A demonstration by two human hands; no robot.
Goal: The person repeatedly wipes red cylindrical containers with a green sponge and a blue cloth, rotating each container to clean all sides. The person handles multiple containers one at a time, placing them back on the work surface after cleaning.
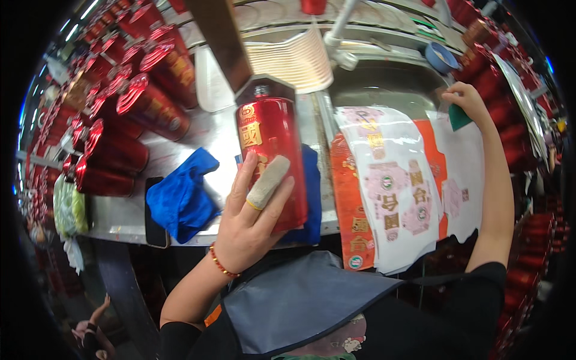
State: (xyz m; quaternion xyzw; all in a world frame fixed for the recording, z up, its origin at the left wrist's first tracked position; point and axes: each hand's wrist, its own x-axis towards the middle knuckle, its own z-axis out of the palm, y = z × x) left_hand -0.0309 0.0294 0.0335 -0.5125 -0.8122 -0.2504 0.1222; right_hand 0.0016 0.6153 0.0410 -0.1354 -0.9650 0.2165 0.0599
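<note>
My left hand (pixel 255 210) is wrapped over a shiny red bottle (pixel 279 132) with gold lettering and a dark angular end. A pale finger cover (pixel 268 183) sits on one finger. Off to the right, my right hand (pixel 467 99) pinches a flat green piece (pixel 459 118), its exact kind unclear. A see-through scrap shows at the same fingertips. Below that hand lie printed decal sheets (pixel 399 186), white with pink and gold designs, over an orange-red sheet (pixel 345 210). The sheets overlap the near side of a basin of water (pixel 384 90).
Red lidded bottles crowd the left (pixel 153 108). A blue cloth (pixel 183 195) lies partly over a dark phone (pixel 155 219); more blue cloth lies under the bottle. Stacked pale trays (pixel 288 63) stand behind, and a blue bowl (pixel 441 58) sits by the basin's far right corner.
</note>
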